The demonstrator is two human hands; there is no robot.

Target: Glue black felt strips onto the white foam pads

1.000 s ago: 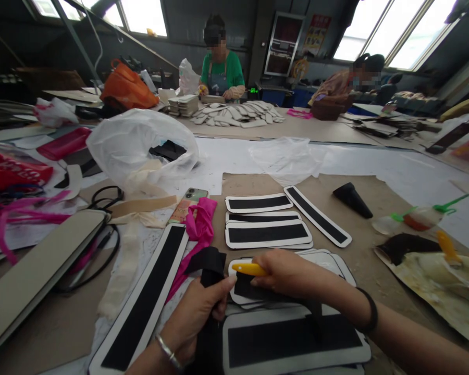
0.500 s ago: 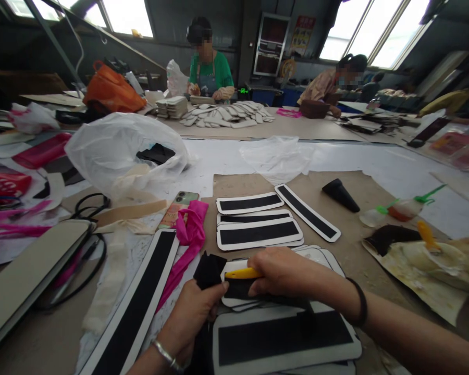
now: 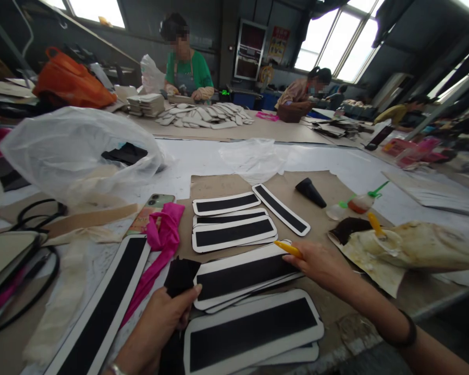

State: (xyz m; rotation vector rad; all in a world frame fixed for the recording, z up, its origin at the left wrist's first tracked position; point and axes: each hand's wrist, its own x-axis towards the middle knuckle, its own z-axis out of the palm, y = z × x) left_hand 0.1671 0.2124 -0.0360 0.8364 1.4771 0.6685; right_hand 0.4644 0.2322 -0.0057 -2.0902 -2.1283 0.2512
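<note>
My left hand (image 3: 160,317) is closed around a bunch of black fabric-like strip (image 3: 182,276), its thumb at the left end of a white panel (image 3: 203,304). A black band (image 3: 238,276) lies flat along that panel, which tops a small stack. My right hand (image 3: 316,263) grips a slim yellow tool (image 3: 288,249) at the panel's right end; the tool's exact kind is unclear. Nearer me lies another white panel with a black band (image 3: 254,333), on top of others. Several smaller banded panels (image 3: 234,232) sit beyond my hands.
At left are a long banded panel (image 3: 101,307), pink cloth (image 3: 164,229), a phone (image 3: 156,199) and a clear plastic bag (image 3: 62,151). A black cone (image 3: 310,192), a small bottle (image 3: 361,203) and a stained glue container (image 3: 386,242) stand right. Co-workers (image 3: 197,73) sit across the table.
My right hand has moved to the panel's right end with the yellow tool. The black band now lies flat along the panel. The view has turned right.
</note>
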